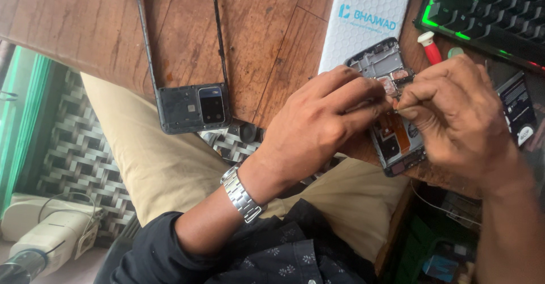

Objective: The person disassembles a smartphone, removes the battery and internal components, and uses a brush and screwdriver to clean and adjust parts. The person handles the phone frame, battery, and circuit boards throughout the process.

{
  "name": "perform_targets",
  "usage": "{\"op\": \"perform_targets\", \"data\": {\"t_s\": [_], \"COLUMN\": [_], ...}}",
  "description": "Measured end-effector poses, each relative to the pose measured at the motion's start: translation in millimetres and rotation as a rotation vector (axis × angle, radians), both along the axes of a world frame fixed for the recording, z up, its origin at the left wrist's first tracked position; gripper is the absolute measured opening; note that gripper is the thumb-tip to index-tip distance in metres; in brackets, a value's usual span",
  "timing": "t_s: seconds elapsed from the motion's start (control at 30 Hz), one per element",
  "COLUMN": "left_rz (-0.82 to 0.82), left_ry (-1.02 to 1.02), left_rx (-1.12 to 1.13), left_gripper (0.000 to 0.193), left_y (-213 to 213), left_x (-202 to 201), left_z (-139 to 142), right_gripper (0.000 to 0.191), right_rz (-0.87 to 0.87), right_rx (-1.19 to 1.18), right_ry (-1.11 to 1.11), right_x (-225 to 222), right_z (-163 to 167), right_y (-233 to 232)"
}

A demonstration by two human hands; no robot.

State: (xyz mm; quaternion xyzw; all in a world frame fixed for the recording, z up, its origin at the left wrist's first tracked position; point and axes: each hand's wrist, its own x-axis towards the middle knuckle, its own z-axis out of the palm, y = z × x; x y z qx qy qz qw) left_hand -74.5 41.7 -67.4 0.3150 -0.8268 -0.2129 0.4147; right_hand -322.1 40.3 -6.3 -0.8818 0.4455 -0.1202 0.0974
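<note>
Near the wooden bench [267, 51] edge lies an opened black smartphone with exposed circuit board [392, 133]; the left hand [323, 119] presses fingers down to steady it, while the right hand [454, 114] pinches something tiny over it, too small to identify; the removed black phone frame [190, 105] lies aside

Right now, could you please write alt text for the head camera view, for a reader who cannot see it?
Two bare hands, left hand and right hand, meet fingertip to fingertip over an opened phone with exposed boards on a wooden table. A detached phone frame lies to the left, a white panel behind, and a backlit keyboard at the far right.
</note>
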Motion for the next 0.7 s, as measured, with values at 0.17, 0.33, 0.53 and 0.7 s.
{"op": "perform_targets", "data": {"t_s": [0.17, 0.33, 0.53, 0.7], "left_rz": [0.006, 0.011, 0.004, -0.004], "left_ry": [-0.009, -0.013, -0.007, -0.002], "left_rx": [-0.004, -0.013, 0.001, -0.006], "left_gripper": [0.041, 0.04, 0.039, 0.04], "left_y": [0.5, 0.0, -0.1, -0.5], "left_x": [-1.1, -0.6, -1.0, -0.1], "left_z": [-0.1, -0.3, 0.3, 0.9], "right_gripper": [0.015, 0.014, 0.014, 0.014], "right_rz": [-0.026, -0.067, -0.094, -0.124], "right_rx": [-0.046, -0.004, 0.028, 0.048], "right_ry": [0.011, -0.037, -0.078, -0.112], "right_x": [2.2, 5.1, 7.8, 8.7], "right_z": [-3.9, -4.6, -1.6, -0.4], "right_y": [3.8, 6.1, 8.3, 10.2]}}
